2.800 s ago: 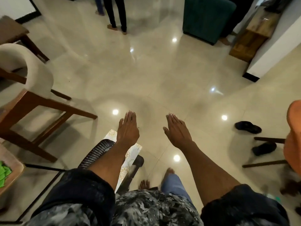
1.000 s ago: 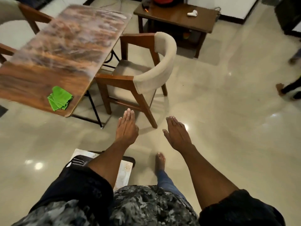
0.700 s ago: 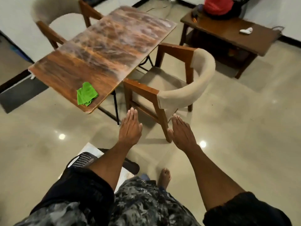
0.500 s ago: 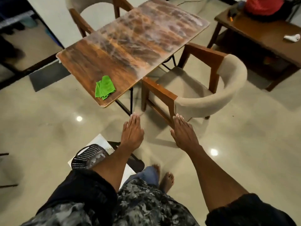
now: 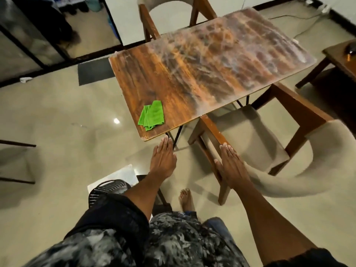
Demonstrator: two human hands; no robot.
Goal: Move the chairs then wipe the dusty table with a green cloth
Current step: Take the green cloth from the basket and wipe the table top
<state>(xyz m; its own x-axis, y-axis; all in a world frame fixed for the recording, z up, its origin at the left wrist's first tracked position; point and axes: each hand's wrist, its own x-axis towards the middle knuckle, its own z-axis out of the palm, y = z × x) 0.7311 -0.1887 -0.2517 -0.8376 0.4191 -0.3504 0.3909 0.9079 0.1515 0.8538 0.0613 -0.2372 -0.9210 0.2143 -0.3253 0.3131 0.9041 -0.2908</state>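
Since the earlier frames my view has swung from bare floor round to the counter [image 5: 192, 74], and both hands have closed in on it. Nothing of the task looks done yet, as I judge it.

Going from the biggest thing down: the counter's top carries a pale haze of dust over most of its far and right part, with no wiped swath that I can make out. At its right side the near chair [image 5: 260, 143] sits tucked in, its seat partly under the counter's edge, so I judge it not yet moved. At the far end the far chair [image 5: 152, 22] stands close against the counter too. The green cloth [image 5: 152, 118] lies folded on the near left corner, untouched.

My left hand [image 5: 163, 160] hangs flat, fingers straight, holding nothing, just short of the counter's near corner. My right hand [image 5: 230, 166] is flat as well, fingers extended over the near chair's wooden arm; whether it touches I cannot tell, and its grip has hold of nothing.

Left to do: pull both chairs clear, take the cloth, wipe the whole top.
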